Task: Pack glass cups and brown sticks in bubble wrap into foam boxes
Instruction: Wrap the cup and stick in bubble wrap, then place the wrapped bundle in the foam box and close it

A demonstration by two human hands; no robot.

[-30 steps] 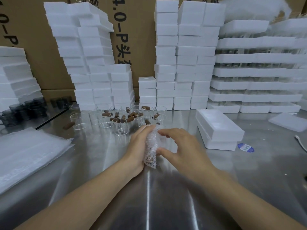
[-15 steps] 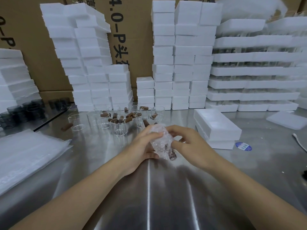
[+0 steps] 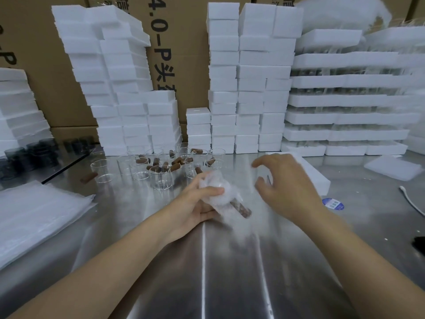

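Note:
My left hand (image 3: 195,203) grips a bubble-wrap bundle (image 3: 218,192) above the steel table (image 3: 207,272). A brown stick (image 3: 241,209) pokes out of the bundle's lower right end. My right hand (image 3: 285,183) hovers just right of the bundle, fingers spread and curved, holding nothing. Behind the hands stand several clear glass cups (image 3: 161,178) with loose brown sticks (image 3: 174,166) among them. A white foam box (image 3: 315,178) lies on the table behind my right hand, partly hidden by it.
Tall stacks of foam boxes (image 3: 248,88) line the back. A pile of bubble-wrap sheets (image 3: 34,215) lies at the left. Dark cups (image 3: 27,155) stand at far left. A foam lid (image 3: 395,168), a blue label (image 3: 333,203) and a white cable (image 3: 411,201) lie at right.
The bundle has turned from upright to slanted, stick end now lower right. My right hand let go of it and drew off to the right.

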